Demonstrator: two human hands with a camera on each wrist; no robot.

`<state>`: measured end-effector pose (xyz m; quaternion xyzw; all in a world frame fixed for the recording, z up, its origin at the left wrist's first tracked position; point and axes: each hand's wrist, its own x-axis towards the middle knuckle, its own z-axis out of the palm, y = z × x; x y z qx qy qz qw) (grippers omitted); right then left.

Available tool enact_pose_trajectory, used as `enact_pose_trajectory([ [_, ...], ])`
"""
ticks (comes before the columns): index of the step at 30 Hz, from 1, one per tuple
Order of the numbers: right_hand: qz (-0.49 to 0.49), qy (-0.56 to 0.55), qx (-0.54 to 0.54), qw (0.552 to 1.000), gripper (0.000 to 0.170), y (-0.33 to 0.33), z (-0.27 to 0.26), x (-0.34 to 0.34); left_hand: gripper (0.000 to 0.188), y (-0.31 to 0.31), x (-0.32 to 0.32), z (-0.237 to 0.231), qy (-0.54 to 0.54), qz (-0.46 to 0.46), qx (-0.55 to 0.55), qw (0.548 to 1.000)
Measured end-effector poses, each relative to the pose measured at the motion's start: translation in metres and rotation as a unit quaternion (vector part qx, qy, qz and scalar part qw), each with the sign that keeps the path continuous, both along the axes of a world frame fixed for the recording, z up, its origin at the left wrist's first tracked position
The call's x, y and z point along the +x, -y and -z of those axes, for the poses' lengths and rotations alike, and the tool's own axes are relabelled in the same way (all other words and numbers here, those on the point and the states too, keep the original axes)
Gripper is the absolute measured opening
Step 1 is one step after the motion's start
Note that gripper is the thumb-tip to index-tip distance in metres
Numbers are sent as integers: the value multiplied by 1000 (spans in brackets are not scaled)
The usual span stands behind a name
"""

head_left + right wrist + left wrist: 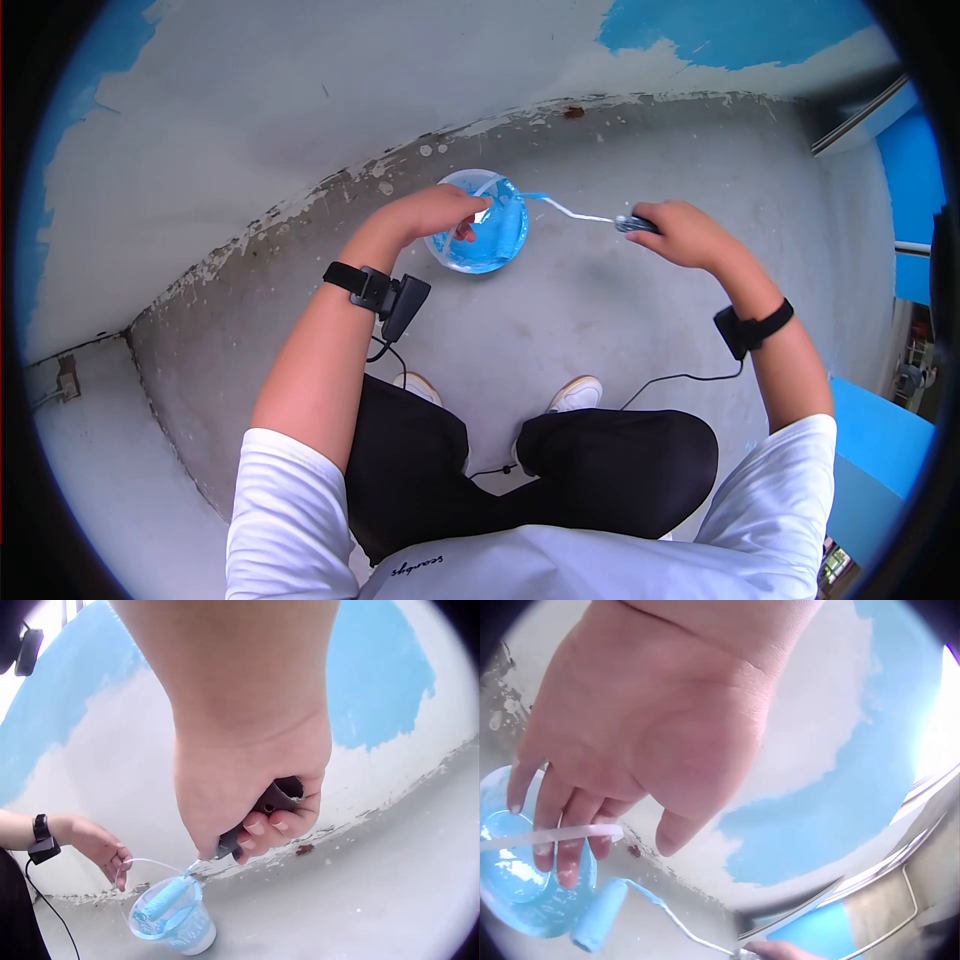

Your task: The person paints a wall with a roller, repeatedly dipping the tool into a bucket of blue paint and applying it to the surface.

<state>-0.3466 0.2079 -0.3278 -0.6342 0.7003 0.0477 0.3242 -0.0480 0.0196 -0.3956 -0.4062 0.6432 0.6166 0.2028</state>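
A small paint bucket (pixel 484 262) with blue paint inside stands on the floor by the wall. My left hand (pixel 437 212) is over its rim, the fingers hooked at the white bucket handle (pixel 525 840), which is raised; the thumb stays apart from it. My right hand (pixel 255 780) grips the dark grip (pixel 274 796) of a paint roller. Its bent metal rod (pixel 575 213) runs left to the bucket, where the blue roller sleeve (pixel 166 898) lies inside the rim, coated in paint.
The wall (pixel 300 110) is partly blue, partly bare white, with flaking along its base. Grey concrete floor (pixel 590 310) surrounds the bucket. My shoes (pixel 577 393) and knees are close below. Cables (pixel 680 377) trail from both wrist cameras. A blue panel (pixel 880 440) stands at right.
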Motion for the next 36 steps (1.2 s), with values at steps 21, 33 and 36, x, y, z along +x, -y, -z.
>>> enact_pose_trajectory([
  [21,-11,-51,12,999,32,57,91,72,50,3,7,14,32,26,-116,992],
  [33,-36,-138,53,988,18,69,49,96,51,4,5,13,27,25,-113,993],
  [36,-59,-174,70,980,16,71,36,102,51,3,5,11,25,26,-115,993],
])
